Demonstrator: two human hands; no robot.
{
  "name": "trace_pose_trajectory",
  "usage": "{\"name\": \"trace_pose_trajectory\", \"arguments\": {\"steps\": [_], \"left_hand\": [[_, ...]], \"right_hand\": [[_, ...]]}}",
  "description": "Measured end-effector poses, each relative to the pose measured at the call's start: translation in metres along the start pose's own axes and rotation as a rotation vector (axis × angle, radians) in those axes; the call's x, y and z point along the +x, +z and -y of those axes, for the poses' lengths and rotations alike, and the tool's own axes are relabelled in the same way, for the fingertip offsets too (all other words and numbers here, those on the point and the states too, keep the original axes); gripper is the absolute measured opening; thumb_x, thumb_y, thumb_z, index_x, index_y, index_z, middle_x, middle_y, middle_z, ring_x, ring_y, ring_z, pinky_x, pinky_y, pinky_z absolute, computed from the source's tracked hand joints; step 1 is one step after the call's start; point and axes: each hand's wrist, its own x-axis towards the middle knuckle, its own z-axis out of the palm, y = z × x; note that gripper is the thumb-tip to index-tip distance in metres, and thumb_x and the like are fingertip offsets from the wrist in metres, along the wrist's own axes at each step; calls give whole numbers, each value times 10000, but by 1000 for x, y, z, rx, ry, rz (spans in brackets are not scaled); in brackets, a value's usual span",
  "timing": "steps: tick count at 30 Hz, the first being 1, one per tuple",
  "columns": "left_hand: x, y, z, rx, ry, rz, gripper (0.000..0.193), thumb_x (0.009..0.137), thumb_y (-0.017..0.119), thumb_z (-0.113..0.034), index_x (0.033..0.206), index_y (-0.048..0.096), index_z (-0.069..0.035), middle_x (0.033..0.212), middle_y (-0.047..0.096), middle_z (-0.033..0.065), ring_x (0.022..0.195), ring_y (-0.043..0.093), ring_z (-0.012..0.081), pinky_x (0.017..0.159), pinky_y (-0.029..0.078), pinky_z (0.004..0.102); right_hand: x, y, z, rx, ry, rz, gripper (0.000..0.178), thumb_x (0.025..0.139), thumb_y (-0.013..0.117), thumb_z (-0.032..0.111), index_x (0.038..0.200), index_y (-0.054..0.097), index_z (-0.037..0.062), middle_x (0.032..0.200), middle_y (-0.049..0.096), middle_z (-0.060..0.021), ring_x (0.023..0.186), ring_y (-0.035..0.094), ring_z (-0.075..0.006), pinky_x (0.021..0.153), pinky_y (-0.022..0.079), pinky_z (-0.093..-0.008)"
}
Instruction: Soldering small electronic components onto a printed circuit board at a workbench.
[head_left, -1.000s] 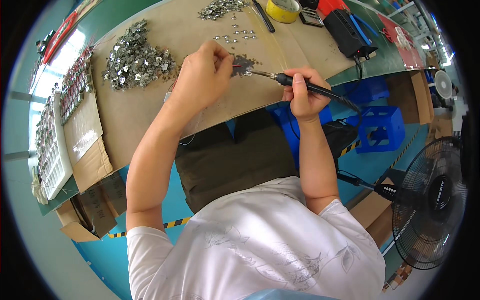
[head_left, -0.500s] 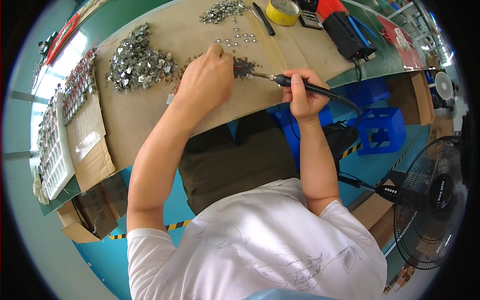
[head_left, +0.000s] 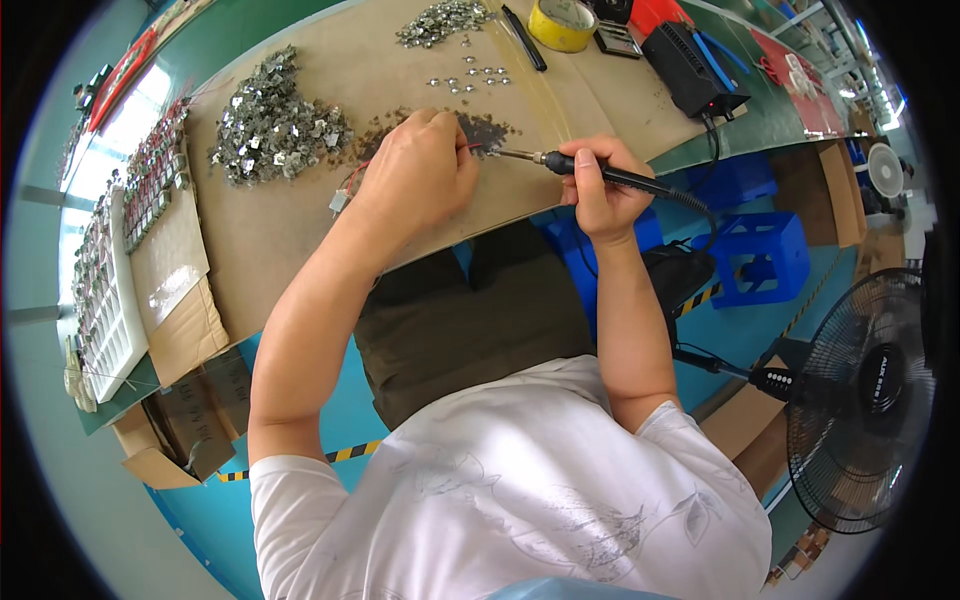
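My right hand (head_left: 608, 188) grips a soldering iron (head_left: 620, 177) by its black handle, the metal tip pointing left over the cardboard. Closed in a pinch, my left hand (head_left: 420, 165) holds a red wire (head_left: 474, 147) whose end sticks out toward the iron's tip. More red wire and a small white connector (head_left: 340, 201) show beside the left wrist. The fingertips' exact hold is partly hidden by the hand. Under and behind the tip lies a dark scorched patch (head_left: 488, 132). Beyond it, several small metal parts (head_left: 470, 73) stand in rows.
A large heap of metal pieces (head_left: 275, 130) lies left, a smaller heap (head_left: 440, 22) at the back. Yellow tape (head_left: 562, 25), a black pen-like tool (head_left: 525, 38) and a black soldering station (head_left: 690, 70) stand back right. Wired assemblies fill a white tray (head_left: 120, 330) far left.
My left hand has drawn back a little toward me, and its fingers have come down. More of the red wire and connector shows. The iron has shifted slightly to the left.
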Motion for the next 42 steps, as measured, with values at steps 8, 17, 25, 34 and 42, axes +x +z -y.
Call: {"name": "trace_pose_trajectory", "arguments": {"steps": [8, 17, 25, 34, 42], "left_hand": [[-3, -5, -8, -4, 6, 57, 186, 867, 647, -137, 867, 672, 48, 947, 669, 239, 880, 669, 420, 831, 551, 479], [-2, -3, -7, 21, 53, 46, 164, 854, 651, -132, 829, 672, 29, 925, 666, 225, 848, 672, 413, 797, 557, 479], [-2, -1, -6, 30, 89, 36, 172, 858, 645, -138, 821, 671, 27, 918, 664, 220, 839, 672, 410, 786, 562, 475], [-2, -4, -6, 47, 107, 58, 190, 871, 646, -157, 840, 681, 27, 916, 665, 219, 832, 677, 408, 784, 564, 480], [-2, -3, -5, 86, 131, 68, 202, 882, 634, -158, 870, 676, 40, 910, 662, 228, 844, 679, 404, 798, 565, 474]], "right_hand": [[1, 1, 0, -34, -14, 13, 101, 896, 647, 25, 830, 715, -9, 617, 599, -5, 512, 527, -59, 500, 384, -211], [3, 0, 0, -61, -15, 16, 102, 883, 649, 31, 817, 718, -5, 637, 627, -19, 529, 529, -66, 507, 398, -221], [2, -1, 0, -60, 2, 17, 107, 885, 649, 35, 810, 715, -3, 640, 631, -23, 532, 534, -76, 512, 404, -224], [2, 0, 3, -84, 0, 18, 104, 880, 646, 38, 815, 718, -1, 642, 633, -28, 536, 549, -85, 516, 413, -231], [1, -5, -6, -70, -89, 76, 142, 962, 567, -3, 923, 690, -62, 668, 621, -51, 474, 537, -59, 447, 432, -207]]}}
